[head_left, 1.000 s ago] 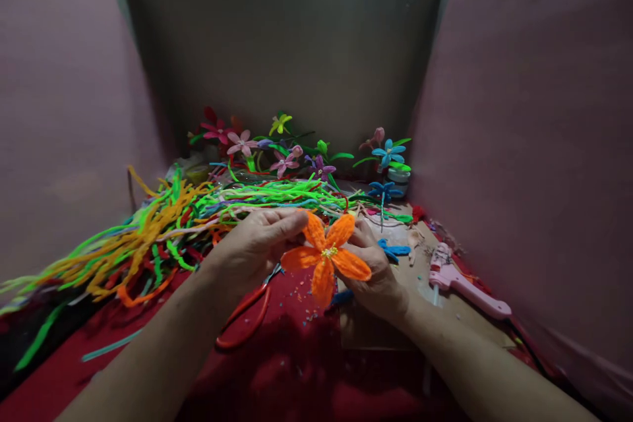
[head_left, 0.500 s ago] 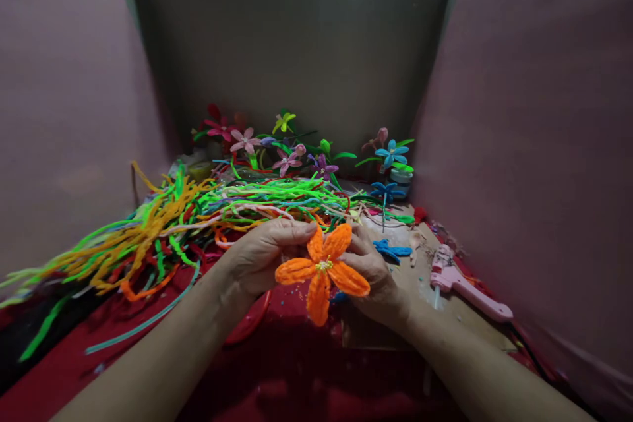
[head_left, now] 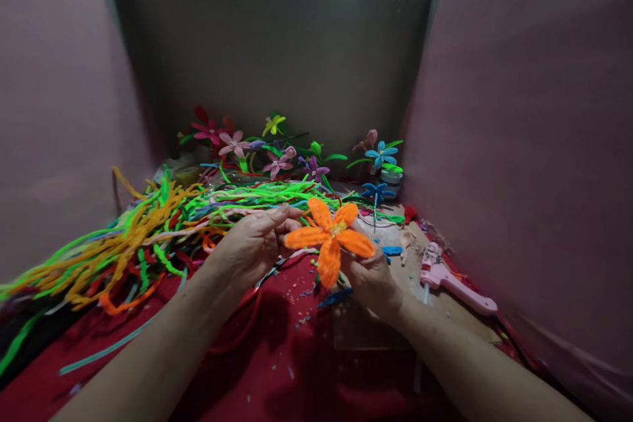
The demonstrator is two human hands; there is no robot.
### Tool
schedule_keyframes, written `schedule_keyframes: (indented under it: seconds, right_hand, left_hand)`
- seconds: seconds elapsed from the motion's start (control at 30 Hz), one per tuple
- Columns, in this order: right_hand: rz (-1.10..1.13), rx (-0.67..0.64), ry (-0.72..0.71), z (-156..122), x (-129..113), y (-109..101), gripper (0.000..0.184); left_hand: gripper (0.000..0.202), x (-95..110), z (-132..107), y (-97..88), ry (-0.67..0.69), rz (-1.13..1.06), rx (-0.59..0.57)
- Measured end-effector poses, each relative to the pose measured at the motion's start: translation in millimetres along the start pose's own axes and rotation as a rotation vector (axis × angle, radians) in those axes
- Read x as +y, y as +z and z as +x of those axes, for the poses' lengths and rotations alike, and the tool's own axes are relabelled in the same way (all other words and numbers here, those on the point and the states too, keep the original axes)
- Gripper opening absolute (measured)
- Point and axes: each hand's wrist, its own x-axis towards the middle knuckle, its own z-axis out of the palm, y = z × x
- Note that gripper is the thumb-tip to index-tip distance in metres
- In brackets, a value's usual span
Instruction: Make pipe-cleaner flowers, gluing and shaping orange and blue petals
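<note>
In front of me is an orange pipe-cleaner flower (head_left: pixel 330 262), with several fuzzy petals and a yellow centre facing me. My right hand (head_left: pixel 374 279) is closed behind its right side, and the petals hide most of those fingertips. At the flower's left edge, my left hand (head_left: pixel 257 244) is curled with thumb and fingers together against a petal; the exact contact is partly hidden. Below the hands lie scissors with a red handle (head_left: pixel 236 326), half covered by my left forearm. Blue petals (head_left: pixel 335 297) lie beneath my right hand.
A heap of coloured pipe cleaners (head_left: pixel 143 231) spreads across the left and back. Finished flowers (head_left: pixel 279 161) stand along the dark back panel (head_left: pixel 267 39). At right, a pink glue gun (head_left: pixel 457 287) rests on cardboard (head_left: pixel 445 323). Tiny scraps (head_left: pixel 301 297) dot the red cloth (head_left: pixel 267 369).
The orange flower has risen slightly and tipped, its petals turned a little. My left hand has shifted left, off the upper petal. The whole view has swung slightly right.
</note>
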Motion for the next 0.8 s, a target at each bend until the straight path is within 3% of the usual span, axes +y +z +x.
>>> schedule_keyframes:
  seconds: [0.1, 0.2, 0.3, 0.43, 0.53, 0.67, 0.8]
  right_hand:
    - [0.263, 0.086, 0.158, 6.5, 3.4, -1.2, 0.017]
    - [0.424, 0.150, 0.278, 11.5, 4.4, -3.5, 0.017]
    - [0.567, 0.152, 0.400, 11.6, 5.9, -2.7, 0.019]
    - [0.637, 0.172, 0.493, 7.8, 8.9, 2.9, 0.020]
    - [0.613, 0.196, 0.495, 4.9, 7.8, 7.1, 0.019]
    - [0.485, 0.226, 0.466, 3.0, -1.6, 8.8, 0.020]
    - [0.338, 0.156, 0.301, 4.4, -10.1, 6.3, 0.018]
  left_hand:
    - [0.018, -4.8, 1.5, 1.1, 0.044, 0.181, 0.047]
    - [0.021, -14.9, -3.7, 15.4, 0.158, 0.455, 0.078]
    - [0.022, -30.3, -10.5, 31.5, 0.286, 0.669, 0.029]
    - [0.026, -50.9, -12.6, 35.4, 0.438, 0.901, 0.098]
    - [0.011, -58.7, -9.7, 30.1, 0.523, 1.004, 0.157]
    - [0.009, -56.9, -7.3, 30.1, 0.526, 0.974, 0.151]
    - [0.020, -48.6, -10.0, 37.8, 0.341, 0.730, 0.096]
